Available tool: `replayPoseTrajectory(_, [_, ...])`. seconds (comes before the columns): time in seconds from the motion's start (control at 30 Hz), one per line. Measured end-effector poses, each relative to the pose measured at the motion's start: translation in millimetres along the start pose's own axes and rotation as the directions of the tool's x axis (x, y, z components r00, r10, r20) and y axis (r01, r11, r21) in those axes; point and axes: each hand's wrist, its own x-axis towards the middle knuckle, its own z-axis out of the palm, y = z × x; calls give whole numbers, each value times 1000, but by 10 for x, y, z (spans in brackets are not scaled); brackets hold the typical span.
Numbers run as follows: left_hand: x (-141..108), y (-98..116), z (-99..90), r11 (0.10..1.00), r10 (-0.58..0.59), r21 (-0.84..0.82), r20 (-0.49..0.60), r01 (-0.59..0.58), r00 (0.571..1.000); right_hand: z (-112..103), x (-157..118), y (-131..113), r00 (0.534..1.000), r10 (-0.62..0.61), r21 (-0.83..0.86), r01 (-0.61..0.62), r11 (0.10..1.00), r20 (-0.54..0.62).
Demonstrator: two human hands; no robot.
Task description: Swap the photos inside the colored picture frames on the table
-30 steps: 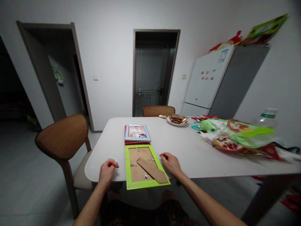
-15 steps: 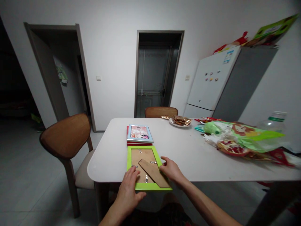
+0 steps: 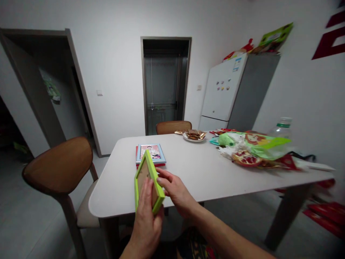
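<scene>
A green picture frame [image 3: 159, 190] is tilted up on its edge at the table's front, its brown backing facing left. My left hand [image 3: 147, 212] grips it from below, with the fingers laid along the backing and the thumb under the lower edge. On the raised right side, my right hand [image 3: 174, 187] holds the frame with its fingers behind and its thumb near the rim. Just beyond lies a light blue picture frame [image 3: 163, 157] with a photo in it, stacked on something red. The green frame's front is hidden from me.
The white table [image 3: 121, 176] has a plate of wrapped snacks [image 3: 194, 136] at the back. To the right lie an opened pomegranate [image 3: 246, 158], a green plastic bag [image 3: 272, 147] and a clear bottle [image 3: 283, 128]. A wooden chair [image 3: 59, 169] stands at the left.
Both hands have turned the green picture frame from lying flat, back up, to tilted on its edge. The left hand now grips it more firmly. My view has swung to the right.
</scene>
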Motion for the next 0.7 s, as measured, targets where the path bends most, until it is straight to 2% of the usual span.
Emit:
replayPoseTrajectory(0.07, [51, 36, -106, 985, -135, -125, -153, 117, 979, 71, 2, 91, 997, 1, -15, 0, 1000, 77])
replayPoseTrajectory(0.13, [74, 22, -204, 929, -314, -282, -256, 240, 914, 47, -26, 294, 995, 32, -159, -16, 987, 96])
replayPoseTrajectory(0.17, [71, 5, -232, 885, -395, -370, -277, 282, 876, 5, -54, 419, 993, 53, -265, -24, 964, 102])
replayPoseTrajectory(0.23, [39, -26, -228, 776, -518, -546, -265, 316, 813, -105, -138, 667, 951, 284, -379, -220, 899, 123])
replayPoseTrajectory(0.3, [-10, -29, -154, 664, -590, -677, -213, 317, 779, -214, -238, 852, 913, 392, -248, -356, 901, 111])
replayPoseTrajectory(0.33, [-28, -14, -104, 622, -604, -716, -182, 316, 776, -264, -284, 906, 916, 388, -125, -375, 919, 100])
replayPoseTrajectory(0.4, [-26, 44, -8, 588, -587, -746, -129, 311, 800, -376, -347, 931, 955, 295, 123, -297, 947, 39])
replayPoseTrajectory(0.47, [46, 117, 69, 608, -533, -732, -88, 308, 842, -552, -350, 855, 979, 190, 238, -168, 957, -75])
replayPoseTrajectory(0.5, [106, 146, 111, 628, -501, -713, -62, 313, 863, -677, -326, 789, 979, 147, 231, -112, 967, -140])
replayPoseTrajectory(0.53, [177, 163, 164, 645, -472, -689, -21, 330, 881, -830, -285, 715, 972, 104, 184, -65, 981, -212])
replayPoseTrajectory(0.63, [398, 106, 448, 681, -376, -609, 186, 407, 908, -1405, -96, 506, 918, 53, -130, -113, 985, -392])
replayPoseTrajectory(0.67, [460, 49, 586, 692, -345, -584, 248, 424, 905, -1608, -23, 460, 898, 16, -287, -158, 945, -441])
replayPoseTrajectory(0.7, [514, -23, 737, 709, -322, -553, 298, 437, 899, -1801, 50, 430, 885, -23, -460, -219, 861, -465])
